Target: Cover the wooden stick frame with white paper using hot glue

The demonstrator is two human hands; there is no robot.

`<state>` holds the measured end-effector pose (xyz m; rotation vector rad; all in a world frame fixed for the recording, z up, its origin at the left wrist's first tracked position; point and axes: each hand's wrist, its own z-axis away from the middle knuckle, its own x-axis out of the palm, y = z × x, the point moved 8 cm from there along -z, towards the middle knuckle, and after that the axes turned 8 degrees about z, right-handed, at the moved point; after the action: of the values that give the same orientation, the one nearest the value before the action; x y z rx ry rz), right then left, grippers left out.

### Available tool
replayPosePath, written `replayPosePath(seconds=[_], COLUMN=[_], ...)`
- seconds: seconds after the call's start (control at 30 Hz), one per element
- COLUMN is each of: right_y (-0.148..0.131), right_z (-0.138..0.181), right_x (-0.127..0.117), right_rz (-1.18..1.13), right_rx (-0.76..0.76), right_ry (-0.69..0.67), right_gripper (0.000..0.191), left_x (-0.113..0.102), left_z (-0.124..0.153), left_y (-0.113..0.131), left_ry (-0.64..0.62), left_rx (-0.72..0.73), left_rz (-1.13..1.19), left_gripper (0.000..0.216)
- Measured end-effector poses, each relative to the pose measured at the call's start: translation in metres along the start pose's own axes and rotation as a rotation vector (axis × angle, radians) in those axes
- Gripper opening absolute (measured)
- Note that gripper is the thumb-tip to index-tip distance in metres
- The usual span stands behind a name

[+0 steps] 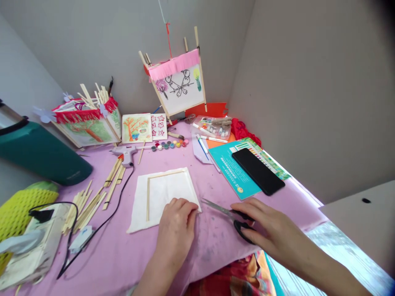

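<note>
Two hands work at the bench (129, 257), both low in the frame. The left hand (176, 232) lies flat on the lower right corner of a white sheet (165, 197), paper or thin cloth, grip open, pressing down, nothing pinched. The sheet sits mid-frame, with one thin wooden strip (163, 174) along its top edge and another wooden strip (148, 199) down its left edge. The right hand (273, 222) is at lower right, grip narrow around the black handles of steel scissors (220, 209), blades pointing left, tips just beside the sheet's corner. Fingers cover the loops, so it is probably closed on them, though hard to be sure. The sheet looks light and soft, apt to slide or crease, so best pinned flat or lifted by the stiffer strip edges. Strips look thin and may snap if bent. Left of the sheet lie loose wooden sticks (86, 207); above it sit a hot glue gun (125, 154) and paint pots (168, 144).
</note>
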<state>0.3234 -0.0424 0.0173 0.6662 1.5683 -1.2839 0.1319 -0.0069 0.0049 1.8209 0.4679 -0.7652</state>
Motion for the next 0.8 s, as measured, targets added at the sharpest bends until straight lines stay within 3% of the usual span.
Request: replayPosePath(seconds=[0.2,0.5,0.8], right_y=[-0.01,-0.028,-0.042], right_z=[0.006,0.001,0.003], right_x=[0.01,0.011,0.011], right_rz=[0.194,0.368,0.486], right_rx=[-0.09,-0.165,-0.147], right_ry=[0.018,0.175,0.196], right_gripper=[0.043,0.038,0.027], left_x=[-0.012,-0.011,-0.011], left_z=[0.004,0.008,0.008], left_y=[-0.004,-0.014,-0.013], left_ry=[0.067,0.033,0.045], left_rx=[0.0,-0.06,-0.055], left_rz=[-0.012,0.011,0.007], left_gripper=[0.013,0.015,0.016])
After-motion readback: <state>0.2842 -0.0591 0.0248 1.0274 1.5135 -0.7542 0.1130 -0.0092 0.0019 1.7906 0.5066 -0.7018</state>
